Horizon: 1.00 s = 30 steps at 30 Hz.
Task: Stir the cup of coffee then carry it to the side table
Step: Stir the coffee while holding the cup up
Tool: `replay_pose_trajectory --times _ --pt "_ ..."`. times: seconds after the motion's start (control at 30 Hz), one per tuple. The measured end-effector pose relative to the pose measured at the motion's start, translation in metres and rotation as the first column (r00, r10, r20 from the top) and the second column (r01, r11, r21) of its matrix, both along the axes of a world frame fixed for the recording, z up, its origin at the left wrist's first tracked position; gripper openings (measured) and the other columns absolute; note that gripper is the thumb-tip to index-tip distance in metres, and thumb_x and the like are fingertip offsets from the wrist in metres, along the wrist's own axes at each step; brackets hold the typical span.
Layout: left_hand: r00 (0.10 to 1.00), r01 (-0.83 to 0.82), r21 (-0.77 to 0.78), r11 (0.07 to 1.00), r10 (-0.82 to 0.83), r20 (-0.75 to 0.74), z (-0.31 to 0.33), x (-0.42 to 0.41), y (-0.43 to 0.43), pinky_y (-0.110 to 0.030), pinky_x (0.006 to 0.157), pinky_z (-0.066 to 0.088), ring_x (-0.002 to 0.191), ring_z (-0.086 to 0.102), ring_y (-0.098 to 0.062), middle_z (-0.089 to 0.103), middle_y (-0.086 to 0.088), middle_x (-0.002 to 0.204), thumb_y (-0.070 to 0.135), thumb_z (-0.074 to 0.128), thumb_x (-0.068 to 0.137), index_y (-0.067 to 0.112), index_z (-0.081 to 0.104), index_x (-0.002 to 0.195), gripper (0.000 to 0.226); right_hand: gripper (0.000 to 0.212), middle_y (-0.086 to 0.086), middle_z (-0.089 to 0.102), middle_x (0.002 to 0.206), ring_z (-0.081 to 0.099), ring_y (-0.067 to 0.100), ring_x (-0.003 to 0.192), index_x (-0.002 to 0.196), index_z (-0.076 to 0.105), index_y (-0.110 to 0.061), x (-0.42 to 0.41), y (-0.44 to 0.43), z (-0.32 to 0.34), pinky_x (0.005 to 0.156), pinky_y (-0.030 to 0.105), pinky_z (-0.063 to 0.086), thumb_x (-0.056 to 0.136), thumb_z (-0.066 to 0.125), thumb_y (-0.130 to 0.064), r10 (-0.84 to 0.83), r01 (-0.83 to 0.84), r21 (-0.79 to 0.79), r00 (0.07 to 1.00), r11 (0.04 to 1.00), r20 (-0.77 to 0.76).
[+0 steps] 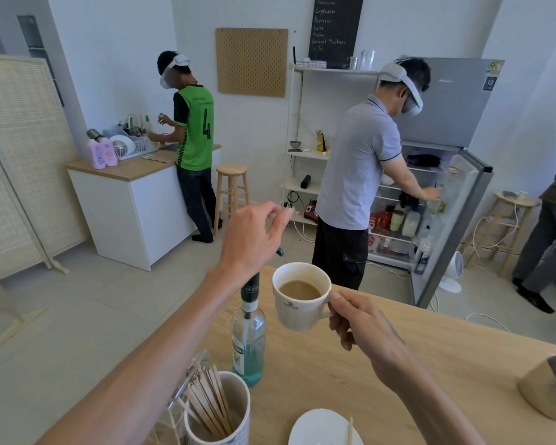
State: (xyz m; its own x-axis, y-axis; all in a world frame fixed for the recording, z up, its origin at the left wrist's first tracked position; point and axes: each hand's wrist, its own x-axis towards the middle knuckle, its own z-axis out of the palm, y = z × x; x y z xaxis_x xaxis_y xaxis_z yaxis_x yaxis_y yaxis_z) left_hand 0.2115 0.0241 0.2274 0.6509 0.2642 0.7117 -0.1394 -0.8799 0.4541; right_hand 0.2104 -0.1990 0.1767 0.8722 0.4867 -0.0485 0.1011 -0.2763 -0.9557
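Your cup of coffee (300, 297) hangs in the air above the wooden bench (382, 364), upright, with your right hand (363, 326) pinching its handle. Your left hand (254, 236) floats above it, fingers (278, 216) loosely spread and gripping nothing. Below stand a bottle (248, 335), a jar of stir sticks (217, 409) and a saucer (321, 428).

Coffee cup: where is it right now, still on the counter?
No: in the head view the coffee cup is lifted above the wooden counter, held by its handle in the right hand, just right of the glass bottle.
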Motion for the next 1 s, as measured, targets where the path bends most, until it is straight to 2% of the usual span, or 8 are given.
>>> replay_pose_trajectory --times 0.13,0.33,0.5,0.63,0.73,0.87,0.93,1.0 --pt "0.992 -0.03 0.007 1.0 0.029 0.123 -0.009 -0.017 -0.007 -0.028 0.089 0.051 0.105 0.071 -0.024 0.079 -0.009 0.107 0.033 0.059 0.104 0.004 0.077 0.11 0.035 0.041 0.003 0.056 0.069 0.046 0.015 0.061 0.072 0.06 -0.016 0.001 -0.006 0.001 0.058 0.03 0.04 0.104 0.044 -0.035 -0.007 0.007 0.002 1.0 1.0 0.007" --pt "0.942 0.004 -0.004 1.0 -0.003 0.336 -0.019 -0.046 -0.032 -0.025 0.088 0.054 0.1 0.068 -0.018 0.077 -0.009 0.102 0.016 0.062 0.1 0.001 0.077 0.104 0.022 0.04 0.001 0.057 0.066 0.045 0.017 0.062 0.072 0.059 -0.015 0.001 -0.018 0.008 0.059 0.034 0.039 0.104 0.046 -0.035 -0.013 0.013 0.011 1.0 1.0 0.006" --pt "0.951 0.132 -0.109 0.985 -0.094 0.296 -0.038 -0.063 -0.056 -0.01 0.076 0.052 0.087 0.065 -0.005 0.072 0.003 0.1 0.011 0.064 0.099 0.003 0.078 0.106 0.017 0.042 0.001 0.056 0.065 0.044 0.019 0.061 0.076 0.057 -0.004 0.0 -0.03 0.009 0.06 0.036 0.038 0.104 0.045 -0.033 -0.024 0.024 0.0 0.999 1.0 0.033" --pt "0.97 0.21 -0.251 0.945 -0.169 0.175 -0.063 -0.069 -0.07 -0.017 0.075 0.06 0.095 0.069 -0.005 0.075 0.0 0.106 0.02 0.06 0.102 0.008 0.076 0.114 0.024 0.042 0.001 0.056 0.065 0.044 0.019 0.061 0.076 0.057 -0.005 -0.004 -0.044 0.002 0.059 0.034 0.038 0.103 0.046 -0.034 -0.047 0.047 0.003 0.999 0.999 0.019" --pt "0.966 0.255 -0.434 0.864 -0.251 0.067 -0.082 -0.072 -0.082 -0.025 0.082 0.061 0.103 0.069 -0.007 0.075 0.003 0.112 0.032 0.052 0.105 0.015 0.072 0.122 0.031 0.041 0.001 0.057 0.065 0.045 0.02 0.062 0.074 0.057 -0.006 -0.007 -0.054 -0.009 0.06 0.037 0.038 0.103 0.046 -0.034 -0.069 0.069 -0.001 0.998 0.998 0.011" --pt "0.906 0.297 -0.684 0.666 -0.422 -0.017 -0.11 -0.075 -0.1 -0.042 0.093 0.059 0.106 0.069 -0.013 0.075 0.004 0.111 0.045 0.036 0.107 0.036 0.067 0.12 0.035 0.043 0.003 0.058 0.066 0.046 0.018 0.061 0.073 0.056 -0.002 -0.011 -0.067 -0.031 0.06 0.037 0.039 0.103 0.047 -0.032 -0.099 0.098 -0.021 0.995 0.995 -0.011" --pt "0.891 0.266 -0.752 0.603 -0.452 -0.047 -0.125 -0.076 -0.106 -0.042 0.101 0.058 0.118 0.068 -0.01 0.075 0.009 0.121 0.055 0.032 0.105 0.03 0.067 0.131 0.05 0.042 0.003 0.059 0.066 0.047 0.017 0.062 0.069 0.058 -0.01 -0.013 -0.072 -0.044 0.059 0.035 0.04 0.103 0.047 -0.031 -0.111 0.11 -0.032 0.993 0.993 -0.03" --pt "0.882 0.23 -0.805 0.546 -0.466 -0.064 -0.138 -0.078 -0.113 -0.036 0.102 0.057 0.12 0.067 -0.004 0.075 0.017 0.121 0.059 0.029 0.108 0.036 0.068 0.128 0.049 0.039 0.003 0.059 0.068 0.048 0.017 0.063 0.069 0.059 -0.015 -0.015 -0.077 -0.058 0.059 0.033 0.04 0.103 0.048 -0.03 -0.122 0.12 -0.039 0.991 0.992 -0.063"
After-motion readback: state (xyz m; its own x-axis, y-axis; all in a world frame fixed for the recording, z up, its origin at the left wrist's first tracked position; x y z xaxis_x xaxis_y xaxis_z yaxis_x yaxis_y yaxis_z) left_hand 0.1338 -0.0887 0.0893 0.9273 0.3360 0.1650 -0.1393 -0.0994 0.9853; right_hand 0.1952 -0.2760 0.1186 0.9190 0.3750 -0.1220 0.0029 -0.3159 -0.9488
